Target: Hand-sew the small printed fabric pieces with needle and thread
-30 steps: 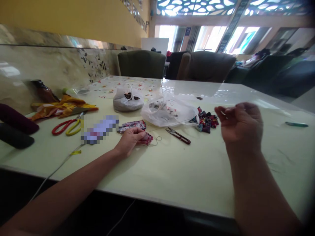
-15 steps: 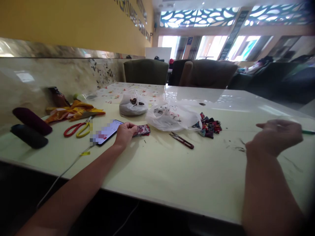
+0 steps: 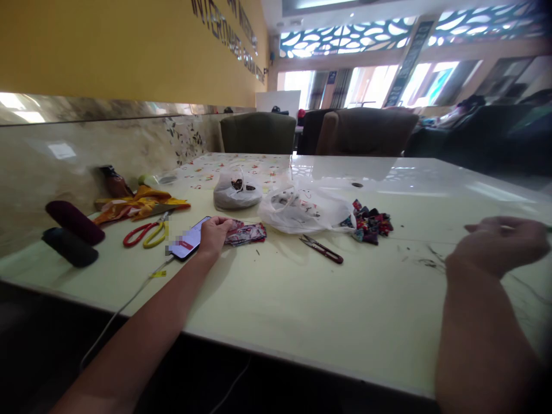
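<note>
My left hand (image 3: 214, 234) is closed, thumb and fingers pinching the left end of a small stack of patterned fabric pieces (image 3: 250, 233) lying on the table. Just left of that hand lies a phone (image 3: 190, 241) with its screen lit. My right hand (image 3: 498, 244) is raised at the right side, fingers curled together; it is blurred, and I cannot make out what is between them. Thread snips (image 3: 322, 250) rest on the table between my hands. Beyond them is a pile of sewn dark patterned fabric pieces (image 3: 373, 223).
Two plastic bags (image 3: 237, 198) (image 3: 306, 210) stand beyond the fabric. Toward the left wall lie red-and-yellow-handled scissors (image 3: 144, 234), orange cloth (image 3: 146, 202) and two thread spools (image 3: 71, 247). A white cable (image 3: 125, 305) crosses the table's front edge. Thread scraps (image 3: 429, 261) lie at right.
My left hand has shifted slightly left along the fabric stack, so more of it shows. My right hand has moved right, toward the picture's edge. The whole view has tilted a little.
</note>
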### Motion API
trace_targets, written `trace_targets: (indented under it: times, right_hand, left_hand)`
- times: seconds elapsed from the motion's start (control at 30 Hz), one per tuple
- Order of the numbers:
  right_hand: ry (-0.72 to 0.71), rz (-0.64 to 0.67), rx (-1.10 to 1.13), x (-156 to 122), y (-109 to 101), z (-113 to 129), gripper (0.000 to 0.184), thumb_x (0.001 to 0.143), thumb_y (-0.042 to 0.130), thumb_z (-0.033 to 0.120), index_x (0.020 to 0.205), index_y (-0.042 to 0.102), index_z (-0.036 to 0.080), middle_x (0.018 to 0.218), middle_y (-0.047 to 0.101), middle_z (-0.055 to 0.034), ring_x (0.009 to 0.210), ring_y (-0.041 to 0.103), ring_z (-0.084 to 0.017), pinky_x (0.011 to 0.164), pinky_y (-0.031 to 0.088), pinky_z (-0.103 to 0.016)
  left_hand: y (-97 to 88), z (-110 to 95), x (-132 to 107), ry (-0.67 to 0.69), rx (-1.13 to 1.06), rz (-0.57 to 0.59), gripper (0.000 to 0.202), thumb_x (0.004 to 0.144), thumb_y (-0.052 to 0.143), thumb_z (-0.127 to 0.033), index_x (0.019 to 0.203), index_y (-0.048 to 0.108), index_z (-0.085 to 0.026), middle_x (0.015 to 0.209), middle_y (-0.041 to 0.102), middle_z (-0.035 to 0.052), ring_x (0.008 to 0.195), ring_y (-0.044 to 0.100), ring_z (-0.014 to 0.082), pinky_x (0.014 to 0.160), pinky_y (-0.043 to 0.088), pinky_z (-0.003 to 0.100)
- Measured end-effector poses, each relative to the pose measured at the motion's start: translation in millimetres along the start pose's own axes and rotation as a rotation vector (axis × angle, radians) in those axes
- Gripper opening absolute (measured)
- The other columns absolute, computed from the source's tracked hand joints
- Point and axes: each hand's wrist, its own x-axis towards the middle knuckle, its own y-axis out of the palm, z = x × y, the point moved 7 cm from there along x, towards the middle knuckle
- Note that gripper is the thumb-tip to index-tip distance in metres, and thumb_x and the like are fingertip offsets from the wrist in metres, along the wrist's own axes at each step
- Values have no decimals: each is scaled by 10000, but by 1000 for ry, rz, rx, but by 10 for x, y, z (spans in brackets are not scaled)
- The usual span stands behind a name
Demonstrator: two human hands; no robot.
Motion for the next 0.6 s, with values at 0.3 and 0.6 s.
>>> trace_targets:
  times: [0.3, 0.6]
  right_hand:
    - [-186, 895, 288, -1337, 541, 753, 46, 803, 658, 194, 772, 677, 166, 656, 604, -2, 603, 528, -127, 607, 419, -271]
    - [-374, 1446, 358, -2632, 280, 1382, 110, 870, 602, 129, 825, 695, 168, 785, 643, -27, 712, 580, -134, 669, 417, -238]
  left_hand:
    - [427, -57, -533, -38, -33, 341, 260, 676, 773, -352, 798, 698, -135, 802, 751, 73, 729, 702, 187, 708, 562, 310]
    - [598, -125, -803, 39, 72, 537, 211, 746, 745, -344, 830, 735, -151, 741, 714, 32, 581, 592, 120, 534, 477, 240]
